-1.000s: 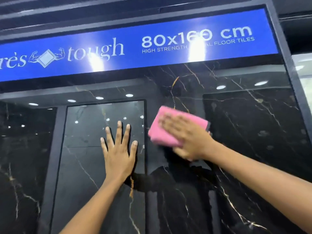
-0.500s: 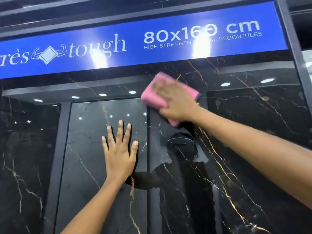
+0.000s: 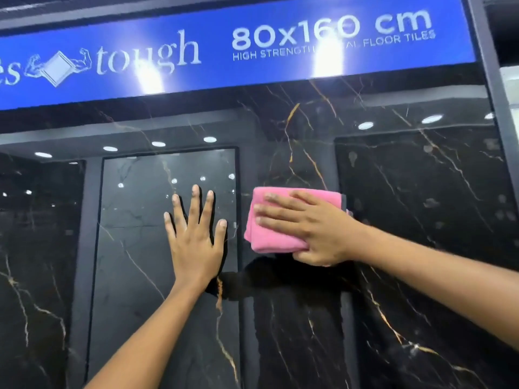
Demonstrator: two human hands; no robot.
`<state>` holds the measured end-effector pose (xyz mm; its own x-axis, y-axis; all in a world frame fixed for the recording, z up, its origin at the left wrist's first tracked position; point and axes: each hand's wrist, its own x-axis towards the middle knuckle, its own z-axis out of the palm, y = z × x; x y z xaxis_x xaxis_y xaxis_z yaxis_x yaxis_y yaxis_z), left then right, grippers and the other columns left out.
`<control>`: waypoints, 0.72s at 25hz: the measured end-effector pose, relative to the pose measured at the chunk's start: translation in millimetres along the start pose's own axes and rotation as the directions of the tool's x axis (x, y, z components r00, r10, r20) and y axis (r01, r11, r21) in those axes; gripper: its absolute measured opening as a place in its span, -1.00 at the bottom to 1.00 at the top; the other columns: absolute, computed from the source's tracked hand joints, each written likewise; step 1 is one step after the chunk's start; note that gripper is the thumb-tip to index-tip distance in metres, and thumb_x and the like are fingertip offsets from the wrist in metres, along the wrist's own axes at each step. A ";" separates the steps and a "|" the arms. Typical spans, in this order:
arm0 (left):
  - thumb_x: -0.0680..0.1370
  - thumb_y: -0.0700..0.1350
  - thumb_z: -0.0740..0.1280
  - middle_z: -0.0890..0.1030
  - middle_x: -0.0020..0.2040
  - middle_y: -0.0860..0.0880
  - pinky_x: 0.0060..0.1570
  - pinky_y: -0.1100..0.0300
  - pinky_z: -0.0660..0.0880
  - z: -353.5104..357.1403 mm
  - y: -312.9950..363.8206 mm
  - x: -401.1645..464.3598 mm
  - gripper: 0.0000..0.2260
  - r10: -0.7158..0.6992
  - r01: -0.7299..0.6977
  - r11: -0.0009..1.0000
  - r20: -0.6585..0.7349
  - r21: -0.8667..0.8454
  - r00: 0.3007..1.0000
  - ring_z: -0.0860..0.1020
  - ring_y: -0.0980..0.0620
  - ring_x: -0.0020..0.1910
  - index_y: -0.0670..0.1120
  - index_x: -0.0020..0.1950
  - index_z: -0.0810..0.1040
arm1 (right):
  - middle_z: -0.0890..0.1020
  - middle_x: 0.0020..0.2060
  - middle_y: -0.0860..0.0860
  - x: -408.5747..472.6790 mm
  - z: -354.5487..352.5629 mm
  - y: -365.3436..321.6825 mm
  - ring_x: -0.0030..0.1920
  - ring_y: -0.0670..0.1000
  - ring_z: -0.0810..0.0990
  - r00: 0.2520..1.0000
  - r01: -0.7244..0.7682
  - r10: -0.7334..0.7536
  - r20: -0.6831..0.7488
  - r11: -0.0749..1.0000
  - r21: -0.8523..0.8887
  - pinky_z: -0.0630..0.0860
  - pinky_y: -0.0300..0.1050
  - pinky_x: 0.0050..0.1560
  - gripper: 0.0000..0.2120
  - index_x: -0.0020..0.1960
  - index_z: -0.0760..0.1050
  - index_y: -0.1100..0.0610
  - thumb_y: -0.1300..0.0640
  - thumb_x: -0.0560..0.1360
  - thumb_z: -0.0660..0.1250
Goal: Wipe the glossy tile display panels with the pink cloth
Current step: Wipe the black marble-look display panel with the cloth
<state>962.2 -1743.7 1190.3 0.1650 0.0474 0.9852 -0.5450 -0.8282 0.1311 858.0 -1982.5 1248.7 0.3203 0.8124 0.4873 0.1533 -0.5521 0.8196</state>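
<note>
A glossy black tile panel (image 3: pixel 421 206) with gold veins fills the view, mirroring ceiling lights. My right hand (image 3: pixel 311 231) presses a folded pink cloth (image 3: pixel 269 234) flat against the panel at centre, fingers spread over the cloth's top. My left hand (image 3: pixel 196 242) lies flat on the panel just left of the cloth, fingers spread, holding nothing. A narrow dark gap separates the two hands.
A blue sign band (image 3: pixel 252 49) reading "tough 80x160 cm" runs across the top above the panel. A dark metal frame post (image 3: pixel 494 88) stands at the right edge. Smudge marks dot the panel's right part (image 3: pixel 429 203).
My right hand has swept the cloth down from just under the blue sign to mid-panel level, beside my left hand. My left hand has stayed flat in place.
</note>
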 end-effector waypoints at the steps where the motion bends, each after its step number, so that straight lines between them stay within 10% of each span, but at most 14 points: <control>1: 0.62 0.18 -0.06 -0.02 0.61 0.09 0.51 -0.15 -0.18 -1.1 0.1 0.1 -0.47 0.001 -0.001 1.000 0.007 -0.001 1.000 -0.15 -0.13 0.58 0.12 0.60 0.03 | 0.28 0.49 0.02 -6.8 -3.7 13.0 0.52 0.06 0.18 0.994 0.105 -0.104 0.013 0.994 -0.042 0.02 0.01 0.49 -0.26 0.51 0.28 0.08 -0.09 0.34 0.16; 3: 0.63 0.18 -0.04 -0.02 0.61 0.08 0.51 -0.14 -0.19 -1.7 0.4 0.6 -0.47 0.000 0.000 1.000 0.008 -0.005 1.000 -0.15 -0.14 0.58 0.11 0.60 0.04 | 0.37 0.44 0.08 -14.8 -19.7 61.5 0.46 0.10 0.29 0.986 -0.148 0.141 -0.087 0.986 -0.080 0.12 0.03 0.45 -0.27 0.48 0.31 0.11 -0.08 0.33 0.19; 7: 0.63 0.17 -0.05 -0.02 0.62 0.08 0.51 -0.13 -0.19 -1.7 1.2 -1.1 -0.47 -0.006 0.006 1.000 0.009 -0.001 1.000 -0.15 -0.14 0.58 0.11 0.61 0.04 | 0.32 0.48 0.10 -18.6 -29.6 73.4 0.48 0.15 0.26 0.592 -0.760 0.768 -0.246 0.633 0.147 0.24 0.17 0.37 -0.23 0.49 0.29 0.11 -0.13 0.32 0.11; 10: 0.63 0.17 -0.04 -0.02 0.62 0.06 0.51 -0.14 -0.18 -3.4 1.6 -0.5 -0.47 -0.004 0.004 1.000 0.017 0.010 1.000 -0.13 -0.15 0.58 0.11 0.60 0.03 | 0.38 0.44 0.13 -21.7 16.3 -43.4 0.44 0.15 0.33 0.933 -0.291 0.298 -0.201 0.954 0.067 0.25 0.18 0.39 -0.26 0.46 0.32 0.14 -0.05 0.30 0.18; 12: 0.63 0.17 -0.05 -0.02 0.62 0.06 0.51 -0.12 -0.20 -3.4 2.2 0.1 -0.48 0.000 0.000 1.000 0.007 0.008 1.000 -0.13 -0.15 0.59 0.12 0.60 0.00 | 0.30 0.49 0.03 -39.1 22.2 -71.3 0.51 0.05 0.20 0.996 0.092 -0.092 0.023 0.996 -0.018 0.11 0.09 0.47 -0.27 0.50 0.28 0.07 -0.05 0.33 0.20; 14: 0.63 0.18 -0.06 -0.04 0.62 0.07 0.50 -0.06 -0.27 -2.5 0.5 0.0 -0.48 0.001 -0.001 1.000 0.006 0.005 1.000 -0.16 -0.13 0.59 0.14 0.59 -0.03 | 0.33 0.48 0.03 -49.2 15.2 -30.1 0.49 0.05 0.26 0.998 -0.048 0.045 -0.036 0.996 -0.081 0.17 0.09 0.43 -0.28 0.49 0.32 0.05 -0.07 0.33 0.22; 18: 0.63 0.18 -0.05 -0.04 0.62 0.08 0.49 -0.01 -0.31 -2.2 1.6 -2.1 -0.47 -0.001 0.001 1.000 -0.004 -0.003 1.000 -0.16 -0.12 0.59 0.12 0.60 0.00 | 0.37 0.45 0.08 -56.9 -10.8 22.7 0.46 0.11 0.29 0.583 -0.758 0.753 -0.306 0.639 0.129 0.22 0.03 0.29 -0.31 0.47 0.31 0.05 -0.06 0.35 0.22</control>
<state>959.2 -1743.9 1188.7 0.1620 0.0502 0.9855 -0.5475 -0.8263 0.1321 833.2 -2039.3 1242.9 0.0159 0.1153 0.9932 -0.0243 -0.9930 0.1157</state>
